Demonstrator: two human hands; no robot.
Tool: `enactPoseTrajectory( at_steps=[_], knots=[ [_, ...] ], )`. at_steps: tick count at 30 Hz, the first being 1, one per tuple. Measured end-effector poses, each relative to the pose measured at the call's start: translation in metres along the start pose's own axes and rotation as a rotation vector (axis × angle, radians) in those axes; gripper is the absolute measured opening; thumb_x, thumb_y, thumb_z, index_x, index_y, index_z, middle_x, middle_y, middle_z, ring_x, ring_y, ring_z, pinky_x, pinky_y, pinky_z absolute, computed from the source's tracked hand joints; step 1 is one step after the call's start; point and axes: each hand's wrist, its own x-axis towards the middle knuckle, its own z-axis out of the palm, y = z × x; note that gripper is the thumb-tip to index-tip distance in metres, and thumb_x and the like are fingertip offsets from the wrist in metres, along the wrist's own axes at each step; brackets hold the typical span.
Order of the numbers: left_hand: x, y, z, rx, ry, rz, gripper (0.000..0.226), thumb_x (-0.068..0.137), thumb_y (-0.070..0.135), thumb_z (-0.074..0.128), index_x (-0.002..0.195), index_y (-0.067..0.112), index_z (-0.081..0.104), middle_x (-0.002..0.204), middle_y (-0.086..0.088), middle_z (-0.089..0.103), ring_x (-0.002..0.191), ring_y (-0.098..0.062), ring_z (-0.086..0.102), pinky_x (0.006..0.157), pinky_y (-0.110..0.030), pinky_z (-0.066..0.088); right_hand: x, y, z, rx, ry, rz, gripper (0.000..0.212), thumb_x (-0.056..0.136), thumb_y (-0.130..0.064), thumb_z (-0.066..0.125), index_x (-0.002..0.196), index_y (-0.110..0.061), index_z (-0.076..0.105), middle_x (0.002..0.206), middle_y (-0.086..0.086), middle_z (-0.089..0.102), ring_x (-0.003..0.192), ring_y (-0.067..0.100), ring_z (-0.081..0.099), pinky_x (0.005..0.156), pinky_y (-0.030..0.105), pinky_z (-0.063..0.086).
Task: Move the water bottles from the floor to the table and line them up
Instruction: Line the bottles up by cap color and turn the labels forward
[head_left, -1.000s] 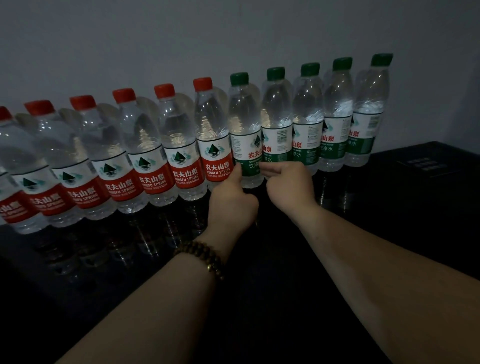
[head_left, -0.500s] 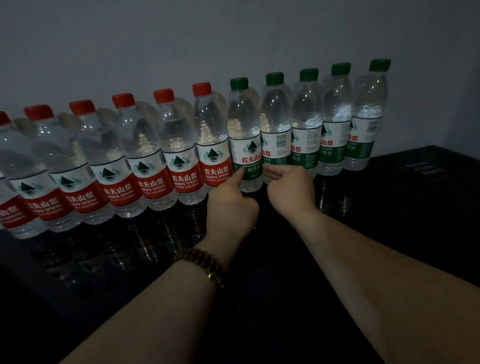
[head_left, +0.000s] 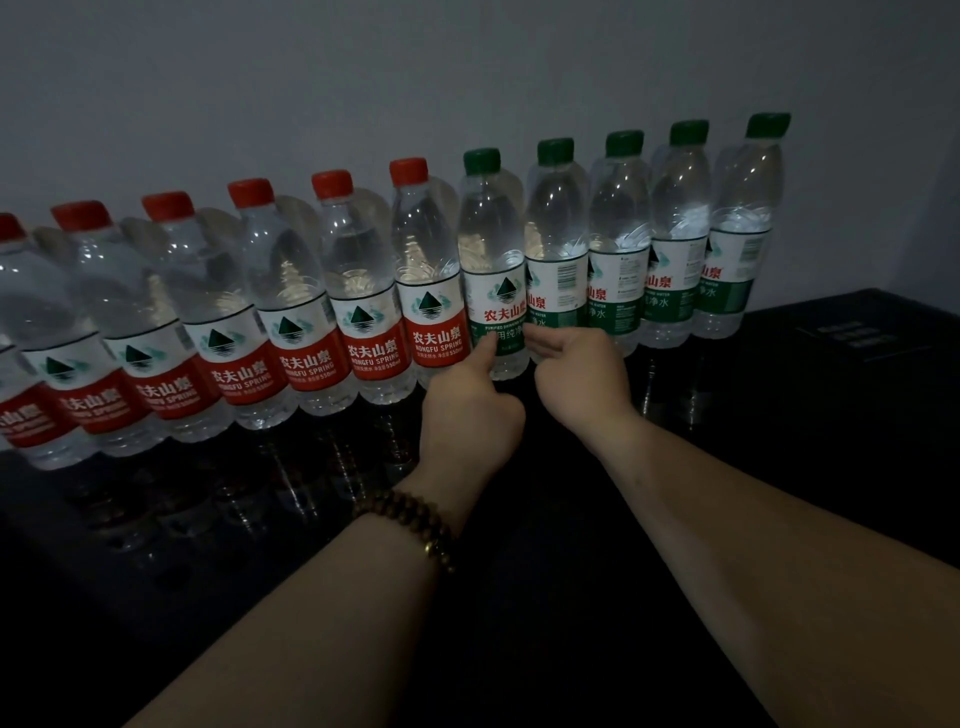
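- Far left of the fingers, seven red bottles (head_left: 291, 312) stand upright in a row, side by side; the leftmost is cut off by the picture's edge.
- The last red one stands just left of the left thumb.
- Left hand (head_left: 470, 415): thumb stretched out with its tip on the green label of the bottle (head_left: 491, 249). The other fingers are curled under, and I cannot tell whether they grip anything.
- A bead bracelet (head_left: 410, 525) sits on that wrist.
- The bottle is the first green-capped one. It stands upright on the table between the two hands, touching its neighbours on both sides.
- Right hand (head_left: 579, 374): fingers pressed together and bent, tips pointing left onto the bottle's lower right side. Whether they pinch it I cannot tell.
- Right of those fingertips, four more green bottles (head_left: 675, 249) carry the row on; the nearest is partly hidden behind the right hand.
- The table (head_left: 519, 613) is black and glossy and mirrors the bottles faintly.
- Behind the row is a plain grey wall (head_left: 467, 62); the light is dim.
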Motion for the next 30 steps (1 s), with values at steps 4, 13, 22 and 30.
enactPoseTrajectory(
  at_steps=[4, 13, 22, 30],
  knots=[
    [0.000, 0.001, 0.000, 0.020, 0.006, -0.004, 0.083, 0.079, 0.003, 0.057, 0.157, 0.022, 0.035, 0.141, -0.010, 0.058, 0.121, -0.024, 0.057, 0.090, -0.023, 0.045, -0.001, -0.001, 0.001, 0.011, -0.001, 0.019, 0.065, 0.066, -0.007, 0.045, 0.124, -0.024, 0.072, 0.115, -0.018, 0.072, 0.111, -0.001, 0.065, 0.097, 0.020, 0.047],
    [-0.002, 0.001, 0.001, -0.027, 0.052, 0.037, 0.078, 0.078, -0.001, 0.057, 0.153, 0.019, 0.043, 0.115, 0.004, 0.066, 0.097, -0.012, 0.059, 0.070, -0.007, 0.042, -0.005, -0.007, -0.003, 0.037, 0.093, 0.012, 0.058, 0.065, -0.013, 0.045, 0.112, -0.025, 0.077, 0.100, -0.022, 0.074, 0.095, -0.006, 0.067, 0.085, 0.016, 0.050],
    [-0.012, 0.021, 0.011, -0.118, -0.087, 0.078, 0.062, 0.076, -0.005, 0.055, 0.133, 0.017, 0.066, 0.125, 0.000, 0.072, 0.117, -0.008, 0.064, 0.098, -0.014, 0.045, 0.006, -0.006, -0.017, 0.242, 0.509, 0.218, 0.038, 0.084, -0.003, 0.053, 0.101, -0.024, 0.079, 0.078, -0.021, 0.069, 0.085, 0.001, 0.068, 0.086, 0.024, 0.055],
    [0.006, 0.034, 0.029, -0.173, 0.048, -0.192, 0.038, 0.084, 0.004, 0.059, 0.115, 0.016, 0.075, 0.112, -0.001, 0.075, 0.107, -0.019, 0.069, 0.089, -0.022, 0.055, 0.004, -0.007, -0.017, 0.201, 0.463, 0.218, 0.041, 0.086, -0.005, 0.053, 0.114, -0.024, 0.077, 0.109, -0.010, 0.076, 0.094, 0.007, 0.067, 0.076, 0.016, 0.045]
  ],
)
